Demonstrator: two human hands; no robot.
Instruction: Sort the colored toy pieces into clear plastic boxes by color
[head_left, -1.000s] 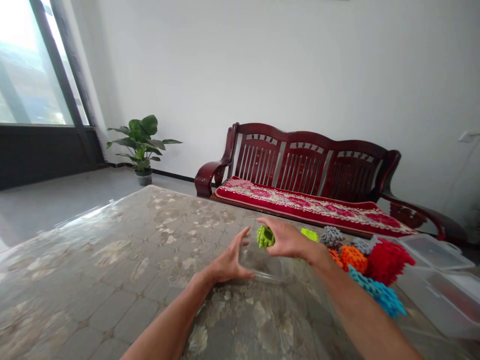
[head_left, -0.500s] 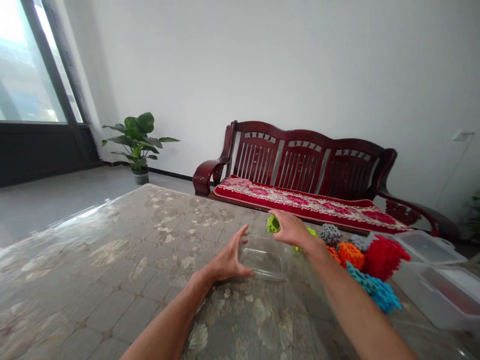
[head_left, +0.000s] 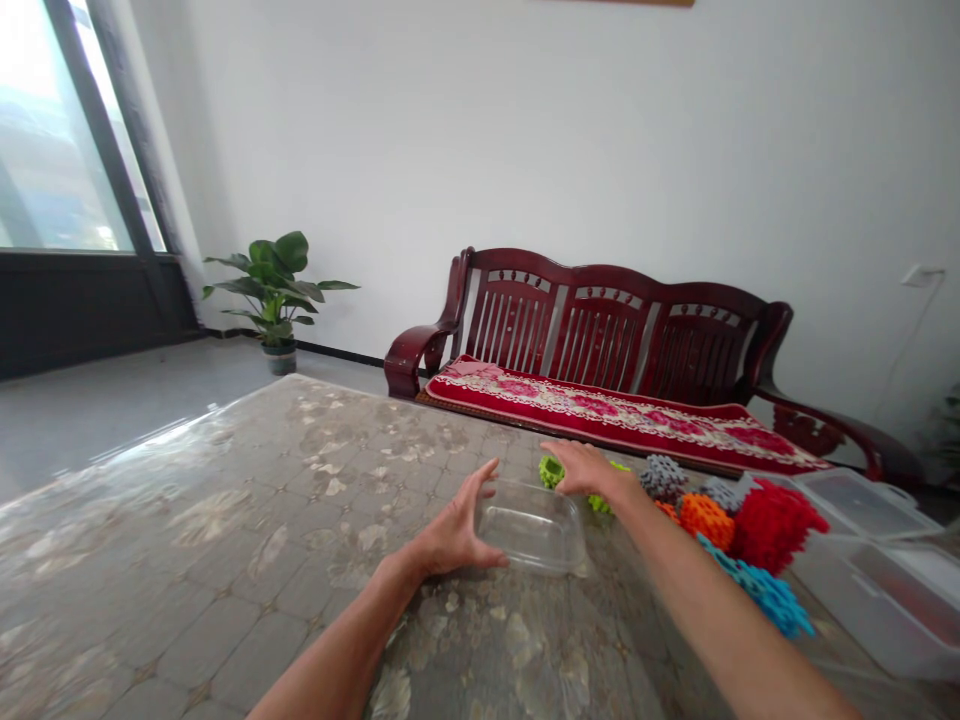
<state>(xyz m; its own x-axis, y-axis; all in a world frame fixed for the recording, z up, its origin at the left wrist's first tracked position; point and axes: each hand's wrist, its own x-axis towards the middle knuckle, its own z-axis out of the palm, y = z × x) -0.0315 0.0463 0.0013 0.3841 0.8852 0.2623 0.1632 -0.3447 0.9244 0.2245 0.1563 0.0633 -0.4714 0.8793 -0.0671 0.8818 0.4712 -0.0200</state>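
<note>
My left hand (head_left: 459, 525) is spread open at the left end of a clear plastic container (head_left: 531, 530), its thumb and fingers around that end. Whether it touches the wall I cannot tell. Just beyond the container sits a small lime-green cluster (head_left: 551, 472) of knobbly plastic pieces, with a hollow in its top. My right hand (head_left: 583, 467) is beside it, fingers stretched over it and thumb lower down, with a gap showing between them. Behind that wrist, more lime-green pieces (head_left: 602, 500) are partly hidden.
On the right lie grey (head_left: 663, 476), orange (head_left: 705, 520), red (head_left: 776, 525) and blue clusters (head_left: 757, 588). A translucent storage box (head_left: 862, 600) and its lid (head_left: 862, 500) stand beyond them. A patterned cloth (head_left: 285, 520) covers the table; a wooden bench (head_left: 562, 262) stands behind.
My right hand has lowered the lime-green cluster to the table behind the container and its fingers have loosened. My left hand stays at the container's end. The view has tilted slightly up.
</note>
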